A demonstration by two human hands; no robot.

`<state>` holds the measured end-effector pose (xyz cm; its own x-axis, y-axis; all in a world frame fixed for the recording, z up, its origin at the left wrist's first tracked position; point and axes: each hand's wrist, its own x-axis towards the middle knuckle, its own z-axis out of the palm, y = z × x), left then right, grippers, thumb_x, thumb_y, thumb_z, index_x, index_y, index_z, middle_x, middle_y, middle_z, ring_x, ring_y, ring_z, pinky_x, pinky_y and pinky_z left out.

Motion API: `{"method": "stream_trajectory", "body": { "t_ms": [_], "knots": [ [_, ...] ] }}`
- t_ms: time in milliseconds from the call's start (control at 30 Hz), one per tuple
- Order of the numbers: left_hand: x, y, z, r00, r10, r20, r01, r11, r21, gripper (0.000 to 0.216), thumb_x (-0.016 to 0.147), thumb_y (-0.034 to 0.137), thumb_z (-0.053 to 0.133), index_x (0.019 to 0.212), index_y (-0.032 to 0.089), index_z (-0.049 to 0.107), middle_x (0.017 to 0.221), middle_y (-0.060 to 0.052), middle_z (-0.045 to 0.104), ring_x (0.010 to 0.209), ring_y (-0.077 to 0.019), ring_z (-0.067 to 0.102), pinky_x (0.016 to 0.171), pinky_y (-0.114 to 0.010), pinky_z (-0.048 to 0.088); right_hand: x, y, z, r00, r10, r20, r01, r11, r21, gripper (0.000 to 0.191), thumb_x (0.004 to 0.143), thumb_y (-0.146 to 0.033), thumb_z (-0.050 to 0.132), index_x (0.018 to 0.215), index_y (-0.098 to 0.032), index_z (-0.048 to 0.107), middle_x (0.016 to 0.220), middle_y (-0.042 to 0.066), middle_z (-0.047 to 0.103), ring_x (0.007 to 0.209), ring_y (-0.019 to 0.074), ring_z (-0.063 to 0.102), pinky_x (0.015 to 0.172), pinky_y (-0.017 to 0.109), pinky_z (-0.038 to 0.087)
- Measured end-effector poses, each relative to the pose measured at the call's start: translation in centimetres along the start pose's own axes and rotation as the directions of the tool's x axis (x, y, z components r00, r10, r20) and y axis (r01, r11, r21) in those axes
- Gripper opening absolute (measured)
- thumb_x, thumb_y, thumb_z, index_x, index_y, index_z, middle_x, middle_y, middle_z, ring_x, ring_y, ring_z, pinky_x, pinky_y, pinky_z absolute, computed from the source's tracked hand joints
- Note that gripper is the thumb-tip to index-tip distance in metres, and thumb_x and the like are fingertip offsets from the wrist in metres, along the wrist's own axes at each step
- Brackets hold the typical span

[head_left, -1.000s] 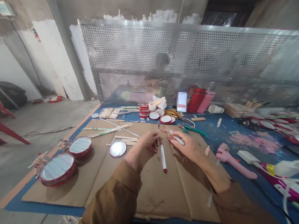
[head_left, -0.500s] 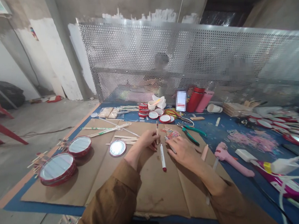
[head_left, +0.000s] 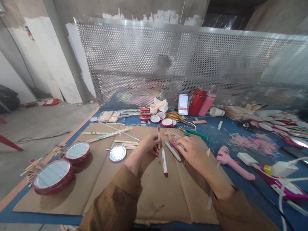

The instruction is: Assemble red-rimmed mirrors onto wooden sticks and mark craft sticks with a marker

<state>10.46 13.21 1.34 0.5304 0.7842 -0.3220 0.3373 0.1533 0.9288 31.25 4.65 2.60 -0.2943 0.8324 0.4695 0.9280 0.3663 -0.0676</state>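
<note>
My left hand (head_left: 152,145) is closed around a thin wooden stick (head_left: 158,134), held upright with a dark band near its top. Below it on the cardboard lies a white marker with a red end (head_left: 164,163). A second, pale marker (head_left: 172,151) lies slanted between the hands, apart from both. My right hand (head_left: 190,149) has its fingers curled down beside a heap of coloured rubber bands (head_left: 170,135); a slim dark thing shows at the fingertips, too small to name. Green-handled pliers (head_left: 196,133) lie just beyond it, partly hidden by the hand.
A round mirror (head_left: 117,153) and wooden sticks (head_left: 127,143) lie left on the cardboard (head_left: 153,201). Stacked red-rimmed round pieces (head_left: 53,176) stand farther left. At right are a pink glue gun (head_left: 234,163) and cables. Bottles (head_left: 198,102) and a phone (head_left: 183,104) stand before the perforated metal screen (head_left: 140,54).
My right hand has let go of the pale marker and moved right, over the near pliers handle. The left hand still holds the stick upright. The whole view has shifted slightly.
</note>
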Motion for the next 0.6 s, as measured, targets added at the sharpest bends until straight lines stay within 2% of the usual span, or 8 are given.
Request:
{"method": "stream_trajectory", "body": {
  "t_ms": [133, 267, 333, 467, 600],
  "knots": [
    [0.1, -0.3, 0.0, 1.0, -0.009, -0.001, 0.009, 1.0, 0.01, 0.013, 0.1, 0.025, 0.045, 0.092, 0.017, 0.05, 0.058, 0.004, 0.055, 0.043, -0.0084, 0.057, 0.048, -0.018, 0.051, -0.2, 3.0, -0.3, 0.98, 0.18, -0.091, -0.183, 0.982, -0.034, 0.025, 0.095, -0.025, 0.049, 0.074, -0.023, 0.063, 0.077, 0.006, 0.066, 0.081, 0.0229, 0.061, 0.075, 0.034, 0.044],
    [-0.1, -0.2, 0.1, 1.0, 0.025, -0.016, -0.025, 1.0, -0.018, 0.015, 0.098, 0.028, 0.051, 0.088, 0.018, 0.049, 0.059, 0.005, 0.055, 0.044, -0.0075, 0.056, 0.048, -0.017, 0.051, -0.5, 5.2, -0.4, 0.949, 0.298, -0.099, -0.306, 0.949, -0.079, 0.023, 0.089, -0.022, 0.05, 0.069, -0.024, 0.062, 0.073, 0.004, 0.067, 0.075, 0.0222, 0.06, 0.07, 0.032, 0.042],
    [-0.3, 0.0, 0.1, 1.0, 0.016, -0.012, -0.016, 1.0, 0.007, 0.013, 0.099, 0.026, 0.049, 0.088, 0.018, 0.049, 0.058, 0.005, 0.055, 0.043, -0.0077, 0.056, 0.047, -0.017, 0.051, -0.6, 5.7, -0.4, 0.939, 0.339, -0.056, -0.343, 0.934, -0.097, 0.021, 0.086, -0.02, 0.053, 0.067, -0.024, 0.063, 0.072, 0.004, 0.068, 0.073, 0.0213, 0.061, 0.068, 0.031, 0.041],
    [-0.6, 0.5, 0.2, 1.0, -0.007, -0.015, 0.008, 0.999, 0.039, 0.01, 0.099, 0.022, 0.045, 0.091, 0.018, 0.05, 0.055, 0.006, 0.053, 0.041, -0.0079, 0.054, 0.046, -0.018, 0.05, -0.4, 5.3, -0.6, 0.907, 0.407, 0.104, -0.39, 0.908, -0.153, 0.023, 0.085, -0.017, 0.057, 0.065, -0.023, 0.067, 0.075, 0.004, 0.07, 0.072, 0.0196, 0.064, 0.063, 0.028, 0.038],
    [-0.8, 0.6, 0.1, 1.0, -0.001, -0.027, 0.001, 1.0, 0.023, 0.007, 0.098, 0.021, 0.047, 0.095, 0.017, 0.052, 0.059, 0.005, 0.056, 0.043, -0.0087, 0.056, 0.046, -0.019, 0.051, -0.3, 4.3, -0.4, 0.884, 0.439, 0.159, -0.394, 0.885, -0.249, 0.023, 0.091, -0.029, 0.061, 0.073, -0.022, 0.074, 0.083, 0.007, 0.073, 0.077, 0.0221, 0.068, 0.062, 0.029, 0.039]
  ]
}}
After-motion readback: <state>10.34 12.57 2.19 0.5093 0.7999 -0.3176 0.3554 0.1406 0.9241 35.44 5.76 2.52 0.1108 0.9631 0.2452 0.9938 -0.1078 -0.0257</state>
